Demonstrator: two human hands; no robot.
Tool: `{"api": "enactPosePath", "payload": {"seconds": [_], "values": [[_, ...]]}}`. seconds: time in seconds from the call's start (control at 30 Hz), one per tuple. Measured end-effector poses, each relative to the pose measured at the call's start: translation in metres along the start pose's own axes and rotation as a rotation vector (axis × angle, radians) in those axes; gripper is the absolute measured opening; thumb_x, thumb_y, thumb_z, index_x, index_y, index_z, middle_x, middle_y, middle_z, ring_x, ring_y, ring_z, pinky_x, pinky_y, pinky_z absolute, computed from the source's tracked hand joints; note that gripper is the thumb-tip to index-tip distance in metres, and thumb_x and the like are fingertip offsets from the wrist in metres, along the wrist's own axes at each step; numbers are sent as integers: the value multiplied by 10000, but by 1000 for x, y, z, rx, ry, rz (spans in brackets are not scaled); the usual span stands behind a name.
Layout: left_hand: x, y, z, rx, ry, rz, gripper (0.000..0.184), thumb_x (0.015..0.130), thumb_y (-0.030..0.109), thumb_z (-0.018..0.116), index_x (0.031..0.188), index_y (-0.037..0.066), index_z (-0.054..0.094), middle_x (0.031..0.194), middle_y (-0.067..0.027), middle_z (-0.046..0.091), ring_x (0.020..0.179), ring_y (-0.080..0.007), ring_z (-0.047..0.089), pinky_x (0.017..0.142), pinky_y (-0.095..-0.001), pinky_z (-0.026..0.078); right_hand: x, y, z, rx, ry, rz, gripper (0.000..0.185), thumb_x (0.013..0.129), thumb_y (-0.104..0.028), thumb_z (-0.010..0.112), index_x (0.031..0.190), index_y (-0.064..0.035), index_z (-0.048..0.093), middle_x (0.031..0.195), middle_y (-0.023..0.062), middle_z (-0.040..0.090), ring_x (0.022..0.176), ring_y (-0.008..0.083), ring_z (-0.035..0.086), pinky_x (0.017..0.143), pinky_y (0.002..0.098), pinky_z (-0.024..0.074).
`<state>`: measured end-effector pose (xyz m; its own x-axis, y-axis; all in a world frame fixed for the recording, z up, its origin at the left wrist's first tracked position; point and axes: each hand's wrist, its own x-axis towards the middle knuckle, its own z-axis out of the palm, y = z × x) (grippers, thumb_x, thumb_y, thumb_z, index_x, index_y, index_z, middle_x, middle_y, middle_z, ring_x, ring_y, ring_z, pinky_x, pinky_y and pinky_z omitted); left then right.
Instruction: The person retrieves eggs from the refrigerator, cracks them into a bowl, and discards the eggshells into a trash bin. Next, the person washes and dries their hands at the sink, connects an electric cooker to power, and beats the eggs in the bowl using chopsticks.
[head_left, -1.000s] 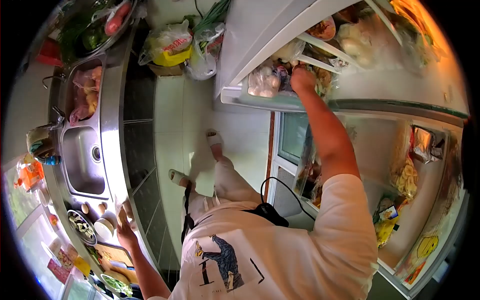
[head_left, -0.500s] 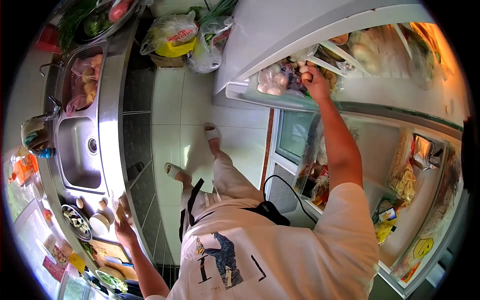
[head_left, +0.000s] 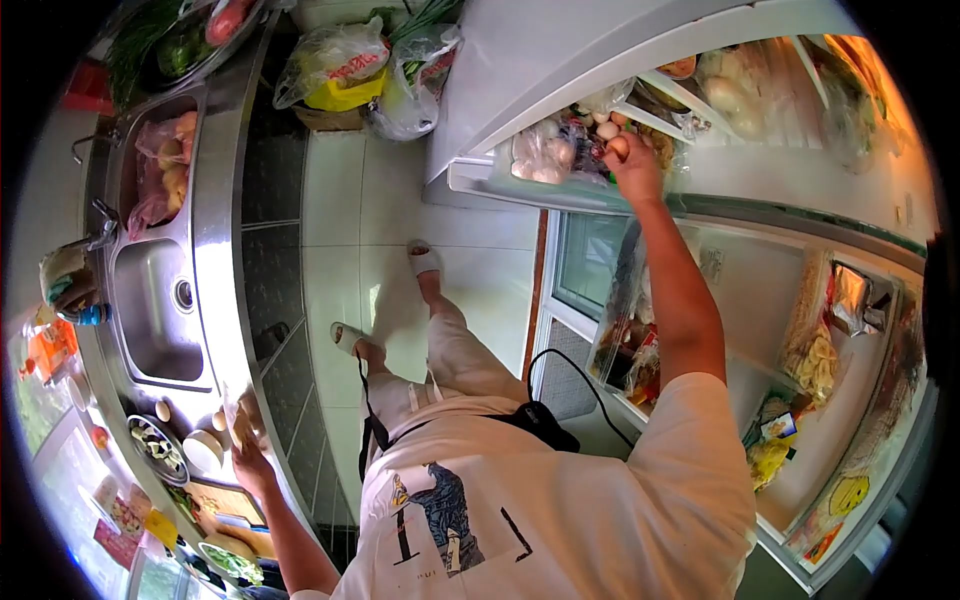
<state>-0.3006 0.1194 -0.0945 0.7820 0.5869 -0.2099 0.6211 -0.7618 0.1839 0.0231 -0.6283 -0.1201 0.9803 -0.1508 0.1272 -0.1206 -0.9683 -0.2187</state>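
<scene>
My right hand (head_left: 637,172) is inside the open refrigerator, fingers closed round a brown egg (head_left: 619,147). Beside it are more eggs (head_left: 607,130) and a clear bag of pale round items (head_left: 543,152). At the left, my left hand (head_left: 250,460) rests at the edge of the metal counter (head_left: 225,300), its fingers stretched out and nothing visible in them. Near that hand stand a white bowl (head_left: 203,451) and a loose egg (head_left: 162,410).
A double sink (head_left: 160,320) holds a bag of produce (head_left: 165,165) in its far basin. Plastic bags (head_left: 345,75) sit on the floor ahead. An open refrigerator door (head_left: 870,420) with filled shelves is at the right. A cutting board (head_left: 225,500) lies on the counter.
My right hand has drawn back a little from the eggs, and the egg in its fingers has come into view. My left hand stays at the counter edge. The whole view has shifted slightly.
</scene>
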Motion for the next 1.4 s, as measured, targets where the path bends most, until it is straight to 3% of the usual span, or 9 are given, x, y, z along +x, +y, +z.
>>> {"api": "enactPosePath", "payload": {"seconds": [0.03,0.1,0.2,0.43,0.67,0.73,1.07,1.17,1.4], "values": [[0,1,-1,-26,-13,-24,346,912,290,573,1062,-18,616,915,-229,654,812,-415,623,698,-454,492,-1,-1,-3,-2,2,0,468,771,-235,663,1216,-130,562,1090,134,612,916,310,627,749,401,517],[-1,-3,2,-58,-30,-50,354,912,295,573,1073,-18,615,921,-229,655,814,-415,624,701,-454,493,-4,-2,-10,937,-188,539,405,831,-266,597,1200,-103,560,1076,106,621,907,275,634,668,394,501],[2,-11,7,36,7,-5,360,913,285,573,1115,-10,612,935,-224,660,824,-395,638,710,-437,502,-11,-10,-16,1411,-242,641,362,896,-287,508,1197,-91,557,1036,84,635,906,244,630,613,339,467],[-1,-1,0,-40,-26,-12,368,911,303,569,1100,-10,614,929,-230,657,832,-414,630,708,-447,495,-16,4,-3,1927,-189,885,289,910,-289,543,1128,-101,568,878,76,610,773,224,617,566,300,470],[2,-24,10,-1,7,101,361,906,311,567,1064,-10,618,911,-242,647,822,-426,618,694,-472,479,33,-7,42,755,-169,583,326,831,-235,656,1090,-53,579,850,100,651,663,231,630,616,350,529],[1,-18,7,-6,-8,87,365,904,313,569,1065,-11,617,910,-245,645,823,-430,616,695,-475,477,50,-8,50,32,-127,343,435,788,-260,598,1149,-19,581,1029,208,662,931,320,651,789,428,521],[-3,-1,0,-34,-11,-26,397,902,337,571,1060,-25,609,904,-253,646,806,-443,613,691,-474,482,65,-1,61,2,-229,508,400,771,-292,548,1129,-130,628,1133,160,640,1039,374,598,892,437,474],[-3,-3,-1,16,-15,-15,410,904,349,570,1061,-28,610,913,-257,646,812,-443,615,693,-471,487,70,6,61,18,-245,427,299,826,-275,510,1039,-96,618,646,148,653,504,238,639,549,353,526],[-2,-12,5,-21,20,-32,423,894,346,587,1093,-26,610,947,-254,647,844,-423,622,718,-450,489,72,-29,49,-216,-165,520,377,794,-340,573,1095,-126,645,1038,168,647,967,341,633,833,427,504]]}}
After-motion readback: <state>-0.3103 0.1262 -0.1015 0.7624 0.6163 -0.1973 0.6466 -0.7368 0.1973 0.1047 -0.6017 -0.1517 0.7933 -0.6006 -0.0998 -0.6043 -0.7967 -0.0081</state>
